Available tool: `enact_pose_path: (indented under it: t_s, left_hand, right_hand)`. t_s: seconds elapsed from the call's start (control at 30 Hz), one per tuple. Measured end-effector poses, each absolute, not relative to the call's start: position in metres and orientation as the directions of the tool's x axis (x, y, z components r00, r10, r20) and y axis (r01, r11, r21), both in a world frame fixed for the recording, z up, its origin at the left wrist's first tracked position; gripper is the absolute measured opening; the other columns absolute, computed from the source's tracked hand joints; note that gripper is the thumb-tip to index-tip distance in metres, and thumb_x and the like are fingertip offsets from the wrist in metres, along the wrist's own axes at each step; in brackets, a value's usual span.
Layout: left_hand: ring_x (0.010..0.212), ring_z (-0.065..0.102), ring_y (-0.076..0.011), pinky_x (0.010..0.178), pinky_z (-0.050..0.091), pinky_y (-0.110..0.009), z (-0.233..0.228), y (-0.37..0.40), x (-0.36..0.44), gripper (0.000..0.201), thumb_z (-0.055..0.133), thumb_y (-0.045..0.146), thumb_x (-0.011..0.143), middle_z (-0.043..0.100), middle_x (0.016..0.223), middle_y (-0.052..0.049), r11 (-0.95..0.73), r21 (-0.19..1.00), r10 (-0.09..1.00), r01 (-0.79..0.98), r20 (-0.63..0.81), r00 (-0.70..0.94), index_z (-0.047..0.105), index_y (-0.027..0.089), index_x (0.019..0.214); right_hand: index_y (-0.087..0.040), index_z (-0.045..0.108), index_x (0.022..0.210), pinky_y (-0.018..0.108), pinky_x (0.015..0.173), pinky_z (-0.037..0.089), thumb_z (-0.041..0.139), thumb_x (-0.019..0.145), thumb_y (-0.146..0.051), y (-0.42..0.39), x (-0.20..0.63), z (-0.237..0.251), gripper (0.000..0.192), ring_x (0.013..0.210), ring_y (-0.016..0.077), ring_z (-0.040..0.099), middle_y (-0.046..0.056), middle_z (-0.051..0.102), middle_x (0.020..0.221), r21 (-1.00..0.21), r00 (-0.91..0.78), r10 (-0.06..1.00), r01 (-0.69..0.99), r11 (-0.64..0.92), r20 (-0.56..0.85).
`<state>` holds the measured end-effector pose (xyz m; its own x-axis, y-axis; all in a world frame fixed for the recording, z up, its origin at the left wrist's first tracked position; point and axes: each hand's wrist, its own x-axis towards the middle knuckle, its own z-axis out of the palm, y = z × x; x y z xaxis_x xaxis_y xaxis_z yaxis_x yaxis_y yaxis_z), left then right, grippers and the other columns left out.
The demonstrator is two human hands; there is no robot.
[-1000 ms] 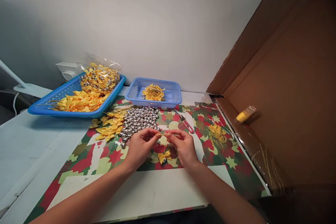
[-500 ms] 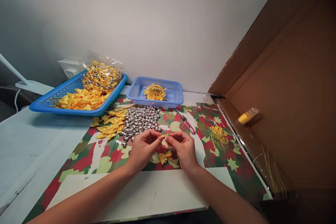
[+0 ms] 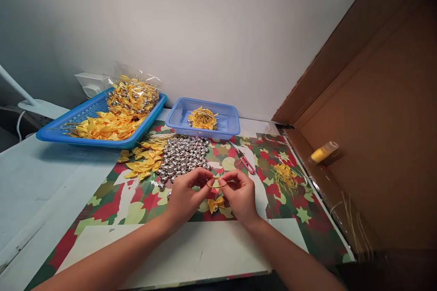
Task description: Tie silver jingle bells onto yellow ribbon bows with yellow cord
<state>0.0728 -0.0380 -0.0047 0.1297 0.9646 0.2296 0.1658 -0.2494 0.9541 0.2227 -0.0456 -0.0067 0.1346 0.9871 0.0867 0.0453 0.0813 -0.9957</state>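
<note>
We are pinching a thin gold cord (image 3: 215,183) between left hand (image 3: 186,195) and right hand (image 3: 239,194), above a yellow bow (image 3: 215,203) near the mat's (image 3: 112,200) front edge; light, limp, probably slippery, best gripped close to its ends.

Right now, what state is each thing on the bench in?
Left hand: pinching the thread.
Right hand: pinching the thread's other end.
Thread: looped between the hands.
Bow: hanging under the thread.
Bells: loose heap on the mat.
Snips: lying flat.
Small basket: holds a yellow tangle.
Big tray: piled with bows.
</note>
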Motion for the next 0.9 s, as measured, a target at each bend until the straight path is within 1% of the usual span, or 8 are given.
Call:
enact_pose_path:
  t_s: [0.13, 0.3, 0.43, 0.53, 0.57, 0.63, 0.73, 0.9]
  left_hand:
    - [0.062, 0.068, -0.0142, 0.054, 0.059, -0.023, -0.0044, -0.0375, 0.0727, 0.009, 0.062, 0.025, 0.083, 0.07, 0.077, -0.002, -0.33, 0.915, 0.942, 0.231, 0.302, 0.149, 0.067, 0.017, 0.085]
    - [0.058, 0.065, -0.0114, 0.052, 0.054, -0.019, -0.0022, -0.0379, 0.0723, 0.007, 0.06, 0.022, 0.084, 0.069, 0.076, -0.001, -0.343, 0.899, 0.937, 0.273, 0.307, 0.167, 0.066, 0.017, 0.084]
    - [0.057, 0.061, -0.0102, 0.054, 0.05, -0.019, 0.0001, -0.0387, 0.071, 0.005, 0.06, 0.018, 0.083, 0.067, 0.069, 0.002, -0.415, 0.837, 0.91, 0.356, 0.378, 0.172, 0.065, 0.018, 0.082]
    - [0.056, 0.058, -0.0094, 0.055, 0.047, -0.019, 0.0018, -0.0389, 0.0707, 0.006, 0.061, 0.016, 0.081, 0.066, 0.067, 0.003, -0.466, 0.785, 0.884, 0.409, 0.427, 0.189, 0.066, 0.018, 0.08]
    - [0.056, 0.058, -0.0094, 0.055, 0.047, -0.019, 0.0023, -0.0387, 0.0708, 0.006, 0.061, 0.015, 0.081, 0.067, 0.068, 0.003, -0.473, 0.778, 0.881, 0.415, 0.433, 0.192, 0.066, 0.018, 0.08]
    - [0.056, 0.059, -0.0094, 0.056, 0.049, -0.019, 0.0027, -0.0379, 0.071, 0.007, 0.061, 0.014, 0.081, 0.069, 0.071, 0.002, -0.488, 0.765, 0.872, 0.42, 0.45, 0.193, 0.067, 0.018, 0.083]
    - [0.06, 0.063, -0.0103, 0.058, 0.051, -0.019, 0.0015, -0.0352, 0.0706, 0.009, 0.064, 0.015, 0.081, 0.073, 0.077, 0.0, -0.556, 0.721, 0.828, 0.414, 0.521, 0.205, 0.07, 0.019, 0.086]
    - [0.071, 0.07, -0.0153, 0.064, 0.056, -0.022, -0.0049, -0.0298, 0.067, 0.008, 0.065, 0.019, 0.082, 0.075, 0.079, -0.004, -0.677, 0.581, 0.718, 0.452, 0.655, 0.233, 0.073, 0.019, 0.084]
  right_hand:
    - [-0.018, 0.062, 0.073, 0.022, 0.057, 0.053, 0.067, 0.075, -0.027, -0.0467, 0.223, -0.007, 0.01, 0.062, 0.0125, 0.063, 0.0, 0.064, 0.069, -0.988, 0.123, 0.984, 0.098, 0.117, 0.129]
    - [-0.017, 0.063, 0.075, 0.024, 0.061, 0.056, 0.066, 0.076, -0.026, -0.0468, 0.2225, -0.0067, 0.009, 0.063, 0.0133, 0.065, 0.001, 0.066, 0.071, -0.979, 0.117, 0.98, 0.146, 0.141, 0.159]
    - [-0.018, 0.067, 0.088, 0.026, 0.066, 0.056, 0.067, 0.075, -0.023, -0.0462, 0.2246, -0.004, 0.014, 0.071, 0.0156, 0.066, 0.003, 0.069, 0.079, -0.923, 0.07, 0.96, 0.302, 0.239, 0.272]
    - [-0.018, 0.069, 0.079, 0.025, 0.062, 0.052, 0.062, 0.079, -0.02, -0.0464, 0.2271, -0.0014, 0.007, 0.067, 0.0146, 0.064, 0.003, 0.069, 0.073, -0.845, -0.023, 0.93, 0.41, 0.345, 0.368]
    - [-0.017, 0.068, 0.075, 0.024, 0.06, 0.051, 0.06, 0.081, -0.02, -0.0464, 0.2278, -0.0008, 0.01, 0.065, 0.0141, 0.063, 0.003, 0.069, 0.071, -0.833, -0.04, 0.925, 0.421, 0.359, 0.378]
    - [-0.017, 0.068, 0.073, 0.023, 0.058, 0.05, 0.059, 0.082, -0.021, -0.0462, 0.229, -0.0004, 0.014, 0.063, 0.0137, 0.063, 0.003, 0.068, 0.069, -0.848, -0.04, 0.935, 0.409, 0.338, 0.353]
    - [-0.017, 0.068, 0.076, 0.022, 0.056, 0.049, 0.059, 0.084, -0.025, -0.0454, 0.23, -0.0009, 0.014, 0.062, 0.0133, 0.064, 0.002, 0.069, 0.071, -0.92, -0.032, 0.972, 0.316, 0.232, 0.234]
    - [-0.017, 0.068, 0.079, 0.021, 0.053, 0.048, 0.06, 0.085, -0.031, -0.0443, 0.2312, -0.0027, 0.017, 0.058, 0.0124, 0.063, 0.001, 0.069, 0.069, -0.982, -0.061, 0.993, 0.155, 0.111, 0.103]
